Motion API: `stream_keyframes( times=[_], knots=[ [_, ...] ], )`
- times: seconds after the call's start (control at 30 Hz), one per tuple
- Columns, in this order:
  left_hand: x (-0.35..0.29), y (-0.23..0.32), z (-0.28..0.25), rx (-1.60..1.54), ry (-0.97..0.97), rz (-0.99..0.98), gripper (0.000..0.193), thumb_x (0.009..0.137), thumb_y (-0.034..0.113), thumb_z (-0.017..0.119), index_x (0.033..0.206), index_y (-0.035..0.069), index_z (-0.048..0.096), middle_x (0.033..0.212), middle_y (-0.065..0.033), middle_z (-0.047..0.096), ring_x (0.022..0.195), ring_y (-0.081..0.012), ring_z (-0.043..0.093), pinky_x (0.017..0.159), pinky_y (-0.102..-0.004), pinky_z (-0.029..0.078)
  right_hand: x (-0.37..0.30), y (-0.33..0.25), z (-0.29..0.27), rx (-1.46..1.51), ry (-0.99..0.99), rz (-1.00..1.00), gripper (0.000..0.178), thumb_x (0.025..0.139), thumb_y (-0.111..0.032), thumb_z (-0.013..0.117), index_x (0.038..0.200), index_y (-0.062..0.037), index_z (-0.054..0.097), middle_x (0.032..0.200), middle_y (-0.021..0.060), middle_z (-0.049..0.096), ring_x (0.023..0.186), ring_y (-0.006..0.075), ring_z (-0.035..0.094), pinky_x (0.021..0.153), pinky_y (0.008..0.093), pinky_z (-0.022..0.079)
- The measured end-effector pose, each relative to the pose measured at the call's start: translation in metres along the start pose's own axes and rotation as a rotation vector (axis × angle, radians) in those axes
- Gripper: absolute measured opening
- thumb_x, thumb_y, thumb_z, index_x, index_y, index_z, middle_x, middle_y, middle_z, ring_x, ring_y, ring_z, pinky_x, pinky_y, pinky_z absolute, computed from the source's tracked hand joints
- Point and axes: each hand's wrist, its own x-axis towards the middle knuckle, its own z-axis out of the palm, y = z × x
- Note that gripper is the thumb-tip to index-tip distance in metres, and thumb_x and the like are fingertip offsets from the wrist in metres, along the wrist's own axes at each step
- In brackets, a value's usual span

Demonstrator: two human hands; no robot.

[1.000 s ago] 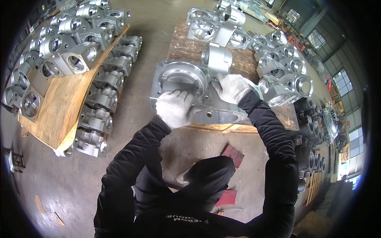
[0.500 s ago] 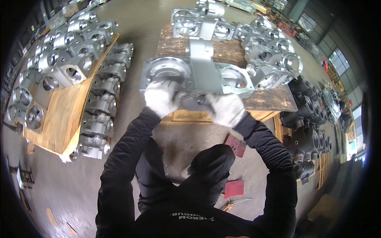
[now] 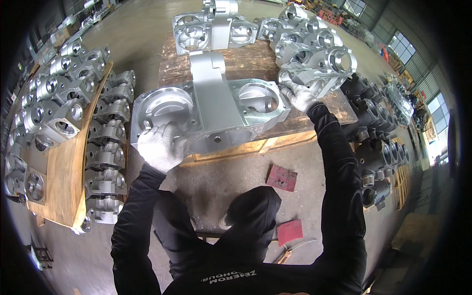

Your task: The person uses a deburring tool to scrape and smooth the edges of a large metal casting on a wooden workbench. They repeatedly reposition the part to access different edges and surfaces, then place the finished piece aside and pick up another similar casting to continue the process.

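A large silver metal casting (image 3: 219, 105) lies on the near part of the wooden bench top, its left end jutting toward me. It has two round open bores, with a flat web between them that runs back to a cylindrical end. My left hand (image 3: 160, 146), in a white glove, is closed over the near left corner, fingers on top and thumb at the front side. At the right end, my right hand (image 3: 301, 96), also gloved, grips the edge beside the right bore. The undersides of both grips are hidden.
More silver castings (image 3: 314, 46) stand along the bench's (image 3: 246, 66) far and right sides. A wooden-topped stack (image 3: 69, 162) with many castings is at left. Black castings (image 3: 376, 142) sit on a pallet at right. Red pads (image 3: 281, 177) and a wooden-handled knife-like tool (image 3: 284, 255) lie on the floor.
The casting now sits nearer and further left in view, its left end angled toward me. My hands have parted from its near middle edge to its two ends.
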Motion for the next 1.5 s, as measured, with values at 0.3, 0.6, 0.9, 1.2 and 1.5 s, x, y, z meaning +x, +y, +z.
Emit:
stream_keyframes(
  times=[0.3, 0.6, 0.9, 1.2, 1.5],
  knots=[
    [-0.001, 0.004, 0.003, 0.007, -0.048, -0.052, 0.029, 0.078, 0.036, 0.070, 0.089, 0.009, 0.066, 0.074, -0.0108, 0.061, 0.069, -0.0338, 0.063, 0.066, -0.0428, 0.046, 0.020, 0.012, 0.012, 0.011, -0.063, -0.053, 0.038, 0.104, -0.031, 0.053, 0.134, -0.0095, 0.064, 0.125, 0.0193, 0.070, 0.113, 0.0390, 0.067, 0.100, 0.0463, 0.051],
    [-0.001, 0.005, -0.001, 0.093, -0.166, -0.052, 0.038, 0.083, 0.032, 0.069, 0.114, 0.011, 0.069, 0.084, -0.0112, 0.068, 0.077, -0.0338, 0.067, 0.073, -0.0455, 0.051, 0.019, 0.015, 0.006, -0.239, 0.006, -0.191, 0.040, 0.095, -0.025, 0.063, 0.135, -0.0202, 0.064, 0.115, 0.0166, 0.072, 0.104, 0.0393, 0.069, 0.093, 0.0488, 0.054],
    [-0.001, 0.009, -0.006, 0.056, -0.178, -0.068, 0.039, 0.083, 0.031, 0.070, 0.115, 0.009, 0.065, 0.084, -0.0159, 0.067, 0.076, -0.0366, 0.067, 0.072, -0.0492, 0.052, -0.058, -0.006, -0.012, -0.180, 0.045, -0.235, 0.036, 0.092, -0.015, 0.067, 0.128, -0.0102, 0.065, 0.109, 0.0148, 0.073, 0.101, 0.0365, 0.069, 0.088, 0.0457, 0.055],
    [0.001, 0.008, -0.008, -0.019, -0.193, -0.116, 0.026, 0.085, 0.027, 0.068, 0.101, 0.007, 0.064, 0.080, -0.0170, 0.067, 0.076, -0.0400, 0.067, 0.073, -0.0513, 0.052, -0.135, -0.039, -0.011, -0.192, 0.247, -0.062, 0.024, 0.095, -0.022, 0.066, 0.118, -0.0142, 0.067, 0.099, 0.0149, 0.073, 0.091, 0.0369, 0.070, 0.080, 0.0485, 0.054],
    [-0.001, 0.005, -0.005, -0.028, -0.162, -0.107, 0.027, 0.086, 0.032, 0.073, 0.092, 0.008, 0.062, 0.078, -0.0149, 0.065, 0.068, -0.0376, 0.066, 0.064, -0.0502, 0.051, -0.127, -0.065, 0.057, 0.288, 0.425, 0.375, 0.031, 0.103, -0.031, 0.058, 0.115, -0.0042, 0.067, 0.090, 0.0265, 0.071, 0.087, 0.0468, 0.069, 0.077, 0.0520, 0.055]
  ],
)
